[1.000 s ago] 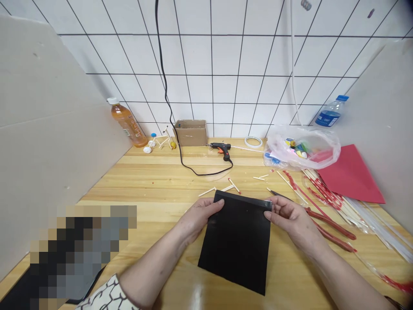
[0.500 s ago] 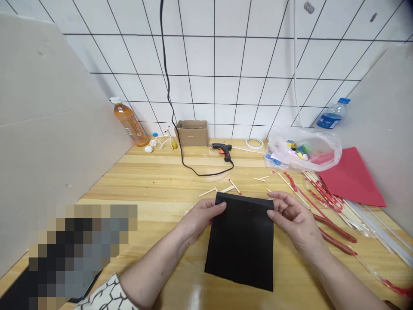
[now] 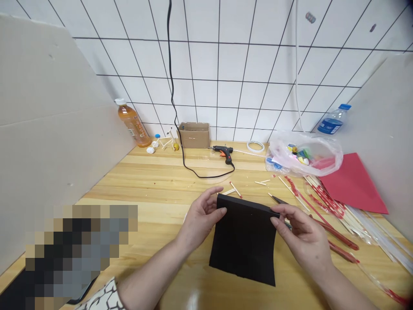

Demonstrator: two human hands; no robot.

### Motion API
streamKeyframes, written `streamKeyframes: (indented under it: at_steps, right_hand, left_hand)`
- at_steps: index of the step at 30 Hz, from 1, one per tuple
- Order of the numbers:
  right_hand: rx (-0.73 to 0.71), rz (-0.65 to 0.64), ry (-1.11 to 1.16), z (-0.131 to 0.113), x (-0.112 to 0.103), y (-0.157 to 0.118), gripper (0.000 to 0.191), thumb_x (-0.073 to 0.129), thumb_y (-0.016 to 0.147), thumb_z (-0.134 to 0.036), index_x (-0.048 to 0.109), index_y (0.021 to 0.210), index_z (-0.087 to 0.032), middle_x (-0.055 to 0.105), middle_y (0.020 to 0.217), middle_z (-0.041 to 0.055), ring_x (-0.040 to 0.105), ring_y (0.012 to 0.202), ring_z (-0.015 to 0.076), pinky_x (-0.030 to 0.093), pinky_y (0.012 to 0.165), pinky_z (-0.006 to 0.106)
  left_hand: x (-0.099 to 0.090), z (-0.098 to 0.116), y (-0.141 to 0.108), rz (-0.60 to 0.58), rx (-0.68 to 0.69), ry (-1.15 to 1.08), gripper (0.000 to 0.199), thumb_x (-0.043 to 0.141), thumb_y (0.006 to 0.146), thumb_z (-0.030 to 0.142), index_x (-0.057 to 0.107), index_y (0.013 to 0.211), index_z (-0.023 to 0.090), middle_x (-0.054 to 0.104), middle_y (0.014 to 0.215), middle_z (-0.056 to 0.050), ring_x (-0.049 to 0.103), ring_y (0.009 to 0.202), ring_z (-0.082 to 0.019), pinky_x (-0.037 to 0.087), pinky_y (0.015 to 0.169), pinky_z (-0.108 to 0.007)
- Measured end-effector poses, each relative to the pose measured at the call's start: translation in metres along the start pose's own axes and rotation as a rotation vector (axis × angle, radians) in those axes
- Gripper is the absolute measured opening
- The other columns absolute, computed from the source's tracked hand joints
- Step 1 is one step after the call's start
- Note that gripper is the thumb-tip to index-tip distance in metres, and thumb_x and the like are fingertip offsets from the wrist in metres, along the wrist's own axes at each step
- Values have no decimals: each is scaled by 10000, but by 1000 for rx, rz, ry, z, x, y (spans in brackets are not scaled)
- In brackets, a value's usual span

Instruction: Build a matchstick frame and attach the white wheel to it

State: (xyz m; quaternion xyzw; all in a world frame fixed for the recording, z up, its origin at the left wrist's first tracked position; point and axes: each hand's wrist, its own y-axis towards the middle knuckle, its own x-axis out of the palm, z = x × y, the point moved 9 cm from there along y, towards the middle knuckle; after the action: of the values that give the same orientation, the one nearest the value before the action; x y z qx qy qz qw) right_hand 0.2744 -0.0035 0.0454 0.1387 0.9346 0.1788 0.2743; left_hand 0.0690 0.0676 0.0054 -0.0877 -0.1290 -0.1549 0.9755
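Note:
A sheet of black paper (image 3: 244,243) hangs between my two hands, its top edge folded over into a narrow strip. My left hand (image 3: 204,217) pinches the upper left corner, thumb on the near face and fingers behind. At the upper right corner, my right hand (image 3: 298,230) grips the fold between thumb and fingers. Short wooden sticks (image 3: 236,190) lie on the table just beyond the paper's top edge. Part of a dark pointed tool (image 3: 278,199) shows behind my right hand; its kind is hidden.
A glue gun (image 3: 223,151) with its cord lies before a cardboard box (image 3: 194,135). Further right are a tape roll (image 3: 255,147), a plastic bag (image 3: 305,155) of small coloured pieces, red paper (image 3: 356,185) and bundled sticks. Bottles (image 3: 134,125) stand at both back corners.
The paper's top fold has tilted, its right end now lower. My left fingers have lifted behind the corner, and my right fingers have closed onto the fold. The dark tool has come into sight.

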Motion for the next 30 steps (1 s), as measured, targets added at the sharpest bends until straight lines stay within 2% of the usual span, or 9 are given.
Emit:
streamKeyframes:
  at_steps: [3, 5, 6, 8, 11, 13, 19, 23, 30]
  right_hand:
    - [-109, 39, -53, -13, -5, -5, 170, 585, 812, -163, 582, 967, -233, 583, 825, 37, 548, 701, 149, 466, 638, 276]
    - [-198, 73, -102, -28, -9, -10, 207, 580, 805, -120, 572, 973, -241, 586, 852, 49, 557, 739, 165, 463, 644, 289]
    - [-242, 95, -131, -37, -12, -12, 230, 578, 799, -101, 567, 981, -242, 587, 849, 52, 562, 750, 173, 464, 651, 298]
    - [-320, 126, -183, -54, -16, -17, 277, 573, 784, -66, 560, 999, -240, 595, 830, 56, 573, 748, 184, 474, 664, 319]
    - [-472, 58, -224, -82, -8, -27, 352, 560, 752, -26, 551, 1033, -237, 627, 776, 49, 605, 711, 185, 507, 656, 322]
    - [-575, -25, -231, -95, 5, -37, 386, 557, 731, -15, 550, 1048, -235, 652, 732, 40, 625, 656, 176, 531, 613, 299]
    - [-693, -91, -239, -102, 32, -57, 373, 546, 759, -44, 565, 1079, -236, 701, 725, 46, 667, 641, 181, 571, 601, 286]
    - [-735, -97, -242, -103, 36, -60, 338, 544, 767, -45, 573, 1062, -208, 707, 719, 54, 676, 648, 177, 577, 610, 273]
    - [-834, -88, -432, -107, 47, -71, 222, 569, 808, -135, 621, 1022, -170, 732, 740, 63, 693, 681, 182, 584, 670, 262]
  left_hand:
    - [-16, 23, -11, 249, 183, 198, 380, 737, 624, 223, 580, 969, 196, 596, 952, -34, 528, 899, -171, 395, 822, -272]
    - [-18, 40, -24, 355, 314, 309, 230, 719, 653, 253, 583, 830, 197, 568, 849, -15, 501, 822, -155, 387, 785, -255]
    - [-13, 45, -28, 328, 344, 348, 159, 690, 691, 278, 571, 751, 192, 546, 761, -6, 488, 761, -146, 385, 740, -246]
    - [7, 41, -31, 130, 287, 406, 236, 629, 752, 344, 539, 610, 178, 477, 592, 11, 438, 618, -123, 368, 628, -240]
    - [32, 20, -35, -131, 78, 283, 322, 583, 770, 461, 555, 651, 163, 510, 585, 2, 452, 581, -115, 356, 561, -234]
    - [39, 13, -37, -193, -7, 146, 364, 574, 760, 512, 562, 700, 153, 560, 617, -14, 496, 603, -121, 381, 579, -235]
    - [39, 6, -35, -146, -114, -19, 342, 701, 666, 441, 544, 671, 137, 561, 605, -1, 503, 573, -93, 398, 575, -218]
    - [40, 3, -36, -133, -131, -90, 371, 744, 622, 410, 492, 742, 164, 534, 602, 34, 486, 546, -80, 392, 543, -207]
    - [34, -7, -38, -52, -203, -114, 377, 650, 691, 485, 484, 847, 184, 565, 693, 13, 532, 601, -111, 402, 539, -220]
